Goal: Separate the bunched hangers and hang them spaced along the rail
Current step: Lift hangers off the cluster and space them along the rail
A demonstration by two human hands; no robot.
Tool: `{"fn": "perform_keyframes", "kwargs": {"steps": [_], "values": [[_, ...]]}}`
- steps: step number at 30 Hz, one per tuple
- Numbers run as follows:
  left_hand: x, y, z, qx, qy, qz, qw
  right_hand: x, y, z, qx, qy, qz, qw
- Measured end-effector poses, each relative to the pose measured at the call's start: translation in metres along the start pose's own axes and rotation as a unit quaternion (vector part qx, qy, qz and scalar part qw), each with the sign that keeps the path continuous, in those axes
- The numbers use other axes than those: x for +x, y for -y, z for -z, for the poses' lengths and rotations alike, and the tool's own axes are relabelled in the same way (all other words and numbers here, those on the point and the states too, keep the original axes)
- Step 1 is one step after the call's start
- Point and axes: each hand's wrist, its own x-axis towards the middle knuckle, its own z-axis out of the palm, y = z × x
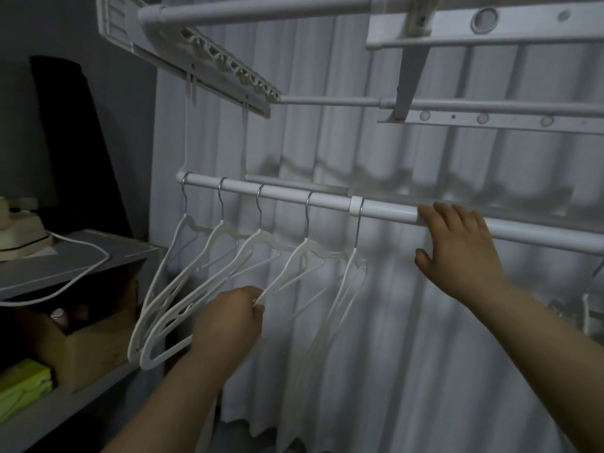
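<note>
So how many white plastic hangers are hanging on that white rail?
5 white plastic hangers, counted by metal hooks, spaced along the white rail: first at the left end, second, third, fourth, fifth by the rail's collar. The blurred fifth may hide another.

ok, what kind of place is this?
Probably a home laundry or drying corner: a white drying rack, plastic hangers spaced on its rail, what looks like an iron on the side shelf, and a curtain behind.
</note>
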Motion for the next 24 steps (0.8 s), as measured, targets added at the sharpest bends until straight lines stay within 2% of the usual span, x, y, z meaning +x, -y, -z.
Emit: {"fn": "perform_keyframes", "kwargs": {"steps": [4,6,9,10,13,15,19,24], "values": [[-0.004,-0.006,0.008,-0.014,-0.039,0.014,0.999,0.000,-0.001,-0.002,-0.007,-0.010,0.012,1.000],[-0.006,-0.006,0.015,-0.015,-0.118,0.003,0.993,0.000,-0.001,-0.002,-0.009,-0.013,0.016,1.000],[0.002,0.002,0.025,0.025,-0.246,-0.066,0.967,0.000,-0.002,-0.004,-0.020,-0.028,0.029,0.999],[0.005,0.004,0.030,0.036,-0.254,-0.062,0.965,0.000,-0.002,-0.004,-0.023,-0.032,0.032,0.999],[0.016,0.011,0.037,0.042,-0.163,0.031,0.985,0.000,-0.002,-0.003,-0.024,-0.030,0.025,0.999],[0.021,0.019,0.035,0.063,-0.119,0.057,0.989,0.000,-0.003,-0.003,-0.025,-0.031,0.025,0.999],[0.022,0.025,0.028,0.063,-0.062,0.073,0.993,0.000,-0.004,-0.005,-0.032,-0.046,0.036,0.998],[0.022,0.026,0.022,0.056,-0.048,0.067,0.995,0.000,-0.007,-0.007,-0.037,-0.057,0.035,0.997]]}}
